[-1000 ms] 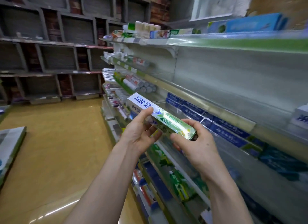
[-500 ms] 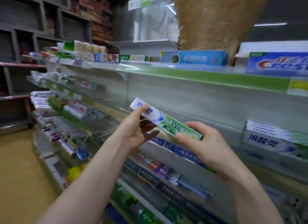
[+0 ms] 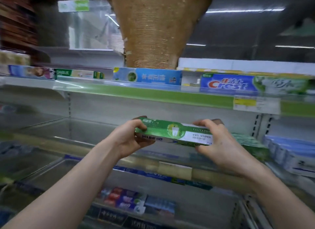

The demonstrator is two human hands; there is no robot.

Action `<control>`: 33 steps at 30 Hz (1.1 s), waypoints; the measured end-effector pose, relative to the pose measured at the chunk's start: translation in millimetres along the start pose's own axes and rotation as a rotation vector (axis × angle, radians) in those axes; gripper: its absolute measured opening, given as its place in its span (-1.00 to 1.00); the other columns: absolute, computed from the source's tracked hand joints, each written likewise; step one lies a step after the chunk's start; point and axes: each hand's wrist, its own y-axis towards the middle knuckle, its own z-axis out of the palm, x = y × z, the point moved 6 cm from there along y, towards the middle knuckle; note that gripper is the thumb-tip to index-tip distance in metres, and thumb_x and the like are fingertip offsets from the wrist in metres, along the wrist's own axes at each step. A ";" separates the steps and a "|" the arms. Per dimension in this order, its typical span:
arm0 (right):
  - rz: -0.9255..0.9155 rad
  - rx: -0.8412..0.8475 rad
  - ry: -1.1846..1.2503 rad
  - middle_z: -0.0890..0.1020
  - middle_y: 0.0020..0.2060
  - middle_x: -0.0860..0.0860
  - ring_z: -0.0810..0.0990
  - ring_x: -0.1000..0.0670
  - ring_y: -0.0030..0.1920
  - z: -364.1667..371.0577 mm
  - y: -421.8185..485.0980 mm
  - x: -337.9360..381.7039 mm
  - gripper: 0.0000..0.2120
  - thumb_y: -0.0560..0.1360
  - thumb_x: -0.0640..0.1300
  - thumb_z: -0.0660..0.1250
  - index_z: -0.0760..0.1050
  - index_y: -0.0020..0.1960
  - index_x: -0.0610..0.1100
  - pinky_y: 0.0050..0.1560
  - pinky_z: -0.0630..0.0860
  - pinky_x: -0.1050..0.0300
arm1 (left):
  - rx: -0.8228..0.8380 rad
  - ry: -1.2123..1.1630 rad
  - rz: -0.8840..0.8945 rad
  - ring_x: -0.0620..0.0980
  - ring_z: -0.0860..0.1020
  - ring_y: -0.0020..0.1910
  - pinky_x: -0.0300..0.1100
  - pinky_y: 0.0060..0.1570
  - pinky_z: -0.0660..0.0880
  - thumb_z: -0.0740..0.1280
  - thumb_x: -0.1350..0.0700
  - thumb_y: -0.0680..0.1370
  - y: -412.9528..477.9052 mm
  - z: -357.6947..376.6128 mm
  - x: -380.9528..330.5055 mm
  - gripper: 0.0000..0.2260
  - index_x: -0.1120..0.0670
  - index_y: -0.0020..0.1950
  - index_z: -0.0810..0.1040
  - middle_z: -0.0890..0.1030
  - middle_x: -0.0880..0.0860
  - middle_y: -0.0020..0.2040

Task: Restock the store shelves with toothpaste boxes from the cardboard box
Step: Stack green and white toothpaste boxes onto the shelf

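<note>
A green and white toothpaste box (image 3: 173, 133) is held level in front of the middle shelf (image 3: 51, 126). My left hand (image 3: 131, 136) grips its left end, fingers curled over the top. My right hand (image 3: 216, 140) grips its right end, thumb underneath. The box hangs in the air just before the shelf's bare metal stretch. The cardboard box is out of view.
White and blue toothpaste boxes (image 3: 289, 153) are stacked at the right of the middle shelf, with green ones (image 3: 245, 140) beside them. The top shelf carries a Crest box (image 3: 228, 84) and a blue box (image 3: 153, 77). Lower shelves hold more boxes (image 3: 124, 199). A woven lampshade (image 3: 158, 24) hangs above.
My view has swung right and up to face the shelf squarely. The box has turned from tilted to level and shows its green back. Both hands kept their hold.
</note>
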 end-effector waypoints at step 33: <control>0.398 0.112 0.562 0.59 0.10 -0.08 0.68 -0.07 -0.03 -149.6 -49.5 -200.6 -0.61 0.52 -0.07 0.36 0.38 0.31 0.02 0.02 0.61 0.07 | 0.229 0.505 0.013 0.07 0.55 -0.20 -0.18 -0.34 0.55 0.40 0.16 0.46 23.0 209.7 58.4 -0.92 0.11 -0.08 0.56 0.62 0.15 -0.08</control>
